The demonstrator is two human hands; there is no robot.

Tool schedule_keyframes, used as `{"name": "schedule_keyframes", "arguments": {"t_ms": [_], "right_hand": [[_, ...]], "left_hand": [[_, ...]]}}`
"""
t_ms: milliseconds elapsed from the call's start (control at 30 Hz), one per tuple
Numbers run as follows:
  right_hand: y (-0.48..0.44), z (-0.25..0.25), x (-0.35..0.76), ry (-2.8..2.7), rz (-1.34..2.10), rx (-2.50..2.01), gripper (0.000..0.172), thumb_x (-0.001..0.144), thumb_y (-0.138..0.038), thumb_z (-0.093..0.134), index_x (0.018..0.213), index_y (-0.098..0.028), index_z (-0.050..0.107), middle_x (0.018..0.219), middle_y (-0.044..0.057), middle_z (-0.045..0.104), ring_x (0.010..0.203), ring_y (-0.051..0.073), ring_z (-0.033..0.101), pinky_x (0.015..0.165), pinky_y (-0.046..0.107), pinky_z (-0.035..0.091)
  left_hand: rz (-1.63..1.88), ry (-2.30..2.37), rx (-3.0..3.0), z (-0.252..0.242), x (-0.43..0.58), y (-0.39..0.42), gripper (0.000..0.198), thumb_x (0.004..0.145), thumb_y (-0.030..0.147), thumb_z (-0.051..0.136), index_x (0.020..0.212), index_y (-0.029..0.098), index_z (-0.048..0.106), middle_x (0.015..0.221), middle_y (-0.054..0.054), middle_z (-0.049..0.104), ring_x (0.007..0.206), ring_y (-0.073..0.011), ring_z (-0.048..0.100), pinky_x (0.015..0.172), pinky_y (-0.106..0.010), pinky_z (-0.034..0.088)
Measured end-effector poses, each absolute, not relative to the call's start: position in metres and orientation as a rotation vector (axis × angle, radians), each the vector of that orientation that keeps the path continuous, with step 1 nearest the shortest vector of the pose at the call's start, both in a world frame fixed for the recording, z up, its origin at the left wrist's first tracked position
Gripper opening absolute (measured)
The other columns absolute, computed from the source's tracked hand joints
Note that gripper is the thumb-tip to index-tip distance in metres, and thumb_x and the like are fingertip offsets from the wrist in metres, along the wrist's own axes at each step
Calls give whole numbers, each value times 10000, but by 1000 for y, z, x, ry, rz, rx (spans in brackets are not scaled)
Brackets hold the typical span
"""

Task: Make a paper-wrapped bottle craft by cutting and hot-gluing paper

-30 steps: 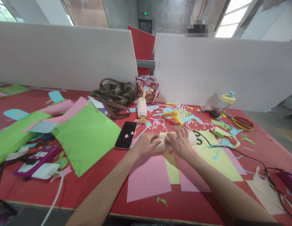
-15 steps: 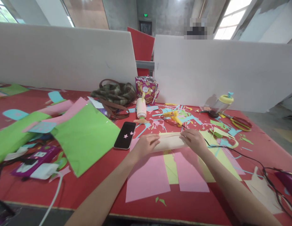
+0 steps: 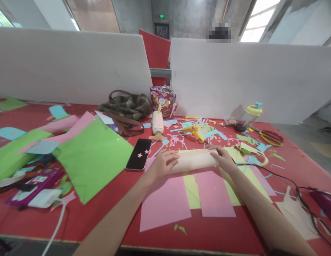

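A rolled tube of cream paper (image 3: pixel 193 161) lies across the middle of the red table (image 3: pixel 101 213). My left hand (image 3: pixel 163 163) grips its left end and my right hand (image 3: pixel 222 158) grips its right end, both pressing the roll against the table. Beneath it lie pink paper sheets (image 3: pixel 165 199) and a yellow-green strip (image 3: pixel 191 190). A black phone (image 3: pixel 139 159) with star marks rests just left of my left hand. A yellow glue gun (image 3: pixel 194 131) sits just beyond the roll.
Green paper sheets (image 3: pixel 93 158) cover the left side. A plaid bag (image 3: pixel 125 106), a snack packet (image 3: pixel 162 99) and a white bottle (image 3: pixel 157 122) stand at the back. Red-handled scissors (image 3: pixel 271 137), a yellow-lidded jar (image 3: pixel 247 115) and black cables (image 3: pixel 293 185) lie at the right. White partitions (image 3: pixel 235 74) wall the back.
My right hand has slid from the middle of the roll to its right end. The left hand has stayed on the left end.
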State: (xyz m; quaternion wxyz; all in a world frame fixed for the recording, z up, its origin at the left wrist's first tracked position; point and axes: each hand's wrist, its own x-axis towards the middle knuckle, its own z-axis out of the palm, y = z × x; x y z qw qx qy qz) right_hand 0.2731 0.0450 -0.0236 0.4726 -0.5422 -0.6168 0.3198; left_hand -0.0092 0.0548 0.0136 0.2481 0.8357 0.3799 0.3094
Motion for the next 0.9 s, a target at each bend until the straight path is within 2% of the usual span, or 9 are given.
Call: {"name": "schedule_keyframes", "arguments": {"t_ms": [100, 233, 467, 633, 900], "right_hand": [[44, -23, 273, -1437, 866, -1338, 233, 685, -381, 553, 811, -187, 576, 926, 82, 636, 696, 189, 599, 518, 284, 472], [44, -25, 272, -1355, 888, -1335, 212, 654, -360, 589, 769, -182, 596, 917, 84, 636, 690, 188, 591, 533, 291, 465], [44, -28, 269, -1269, 849, -1299, 153, 636, -340, 620, 653, -188, 617, 886, 83, 650, 777, 211, 585, 598, 317, 458], [44, -27, 268, -1262, 833, -1278, 120, 628, -311, 636, 639, -192, 641, 853, 80, 655, 816, 212, 578, 647, 321, 453], [44, -31, 268, -1275, 790, -1289, 159, 636, -342, 626, 631, -182, 635, 853, 89, 657, 794, 208, 587, 622, 308, 463]], "left_hand": [[868, 1128, 2252, 12, -10, 54, 152, 750, 302, 520, 809, 214, 629, 921, -32, 656, 903, -179, 566, 914, -400, 337], [915, 1213, 2237, 11, -11, 50, 135, 720, 316, 545, 726, 196, 607, 875, -40, 658, 877, -186, 569, 859, -389, 381], [874, 1187, 2196, 12, -15, 47, 219, 670, 339, 591, 812, 174, 584, 996, -82, 624, 935, -215, 555, 839, -372, 416], [864, 1243, 2050, 14, -14, 47, 283, 644, 307, 611, 896, 189, 560, 935, -46, 632, 860, -196, 581, 739, -327, 481], [942, 1306, 1975, 10, -8, 43, 192, 654, 279, 586, 820, 188, 556, 977, -45, 617, 926, -208, 558, 764, -351, 465]]}}
